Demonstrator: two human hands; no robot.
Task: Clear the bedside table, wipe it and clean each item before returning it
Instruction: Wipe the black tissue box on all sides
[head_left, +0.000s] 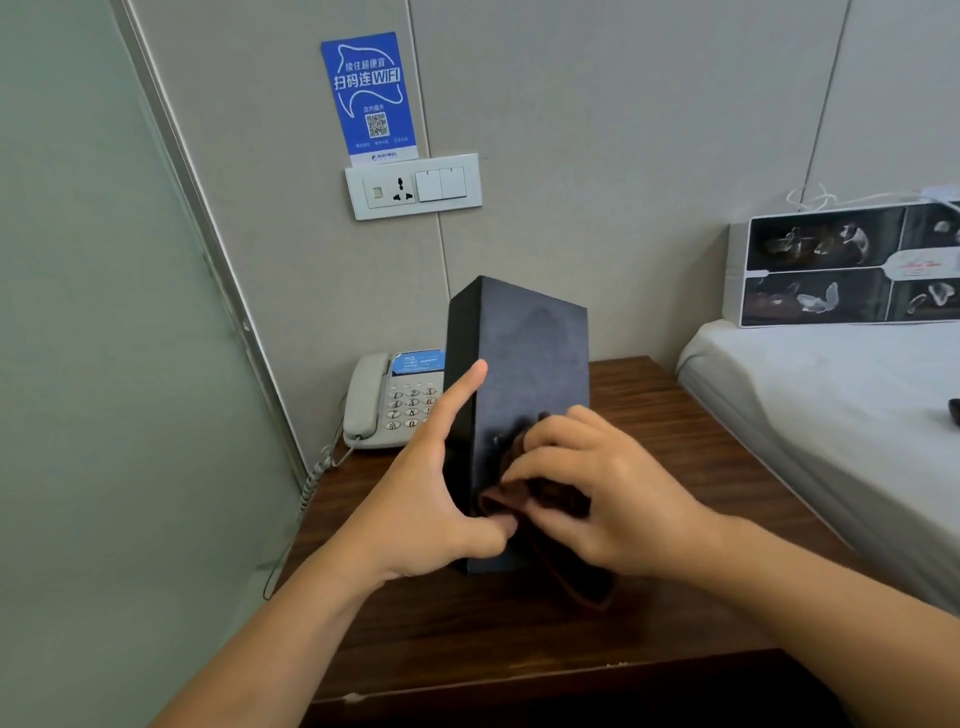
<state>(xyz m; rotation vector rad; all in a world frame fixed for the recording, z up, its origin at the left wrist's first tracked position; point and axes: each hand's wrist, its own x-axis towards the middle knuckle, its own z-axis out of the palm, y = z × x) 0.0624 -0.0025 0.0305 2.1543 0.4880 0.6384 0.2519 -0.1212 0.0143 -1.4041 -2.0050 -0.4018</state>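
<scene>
Black box (524, 374) standing upright near the middle of the wooden worktop (701, 447), being cleaned rather than returned. Judging the step in hand as the item-cleaning stage: box face being rubbed low down with a dark brown cloth (561, 519). Left hand (431, 499) bracing the box's left edge, index finger stretched straight up along it, thumb pressing near the bottom corner; the other fingers hidden behind the box, so a full wrap around it cannot be confirmed. Right hand (608, 488) bunching the cloth under curled fingers and pressing it against the lower front face, loose cloth end trailing down onto the worktop.

Next move probably calling for sweeping the cloth upward over the faintly smudged upper face, then turning the box to reach the sides and back, keeping the steadying hold so the tall, narrow box is not tipping.

Standing just behind and to the left: a grey corded telephone (387, 400), partly hidden by the box, its coiled cord (314, 478) hanging off the worktop's left edge. Risking a knock against the phone if the box is being swung left. On the wall above, a socket-and-switch plate (413, 186) and a blue WiFi sign (370, 93). Lying to the right, a bed (831, 395) carrying a white printed carton (847, 265) against the wall, well apart from the box.
</scene>
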